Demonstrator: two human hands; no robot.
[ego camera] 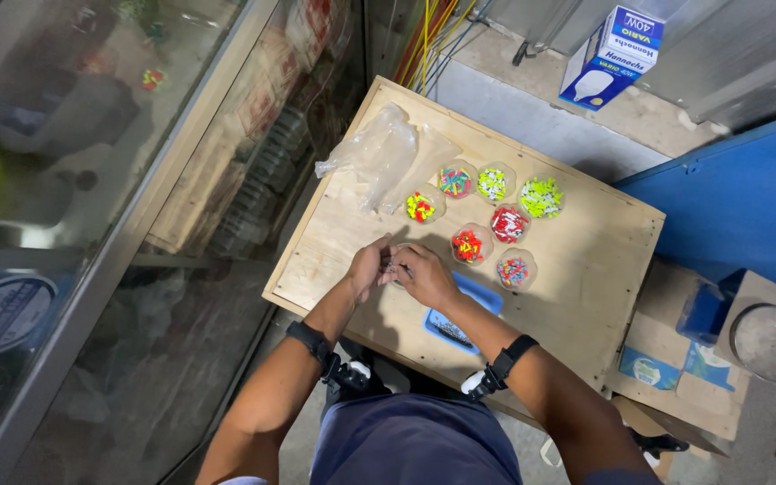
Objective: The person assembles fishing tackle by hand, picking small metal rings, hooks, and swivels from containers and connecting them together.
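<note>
My left hand [369,268] and my right hand [423,274] meet over the near part of a plywood board [577,269]. Together they pinch something very small and dark; what it is cannot be told. A blue tray [482,296] with small dark pieces lies just right of my right hand, partly hidden by my forearm. Beyond my hands stand several small clear bags of coloured bits: red-yellow [420,207], mixed [454,181], white-green [493,184], yellow-green [541,197], red-white [508,224], red-orange [468,245], pastel [513,270].
Empty clear plastic bags [379,153] lie at the board's far left. A glass display case [92,180] runs along the left. A blue-and-white bulb box [611,56] stands on the ledge behind. A blue panel [738,198] and cardboard boxes [693,377] sit at the right.
</note>
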